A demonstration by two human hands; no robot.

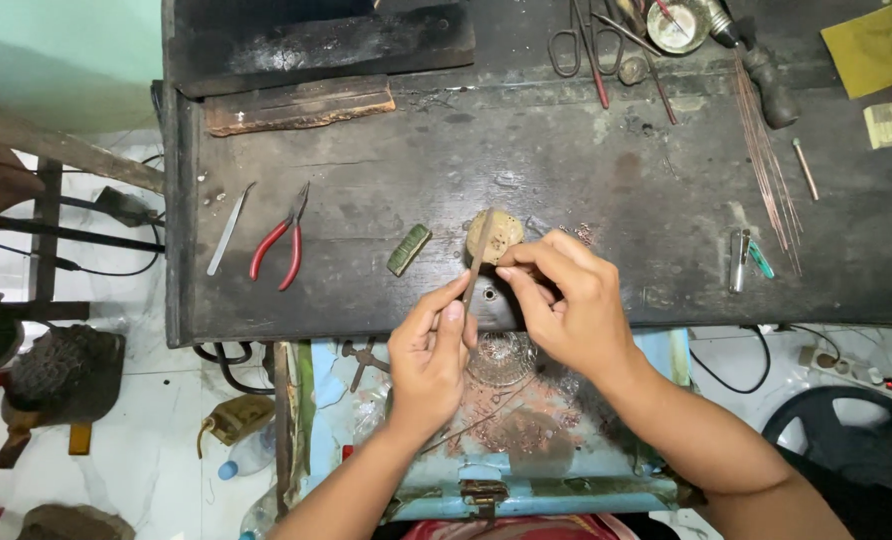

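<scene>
Left hand (428, 350) pinches a thin file (477, 258); right hand (564, 300) grips something small, above a littered blue drawer (526, 440)

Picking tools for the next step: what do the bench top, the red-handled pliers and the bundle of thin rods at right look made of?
Bench top: dark, worn wood, judging by scuffs and stains.
Red-handled pliers: grey metal jaws, with smooth red grips that look like plastic or rubber coating.
Thin rods: reddish, shiny wire, probably copper, though colour alone cannot settle it.
</scene>
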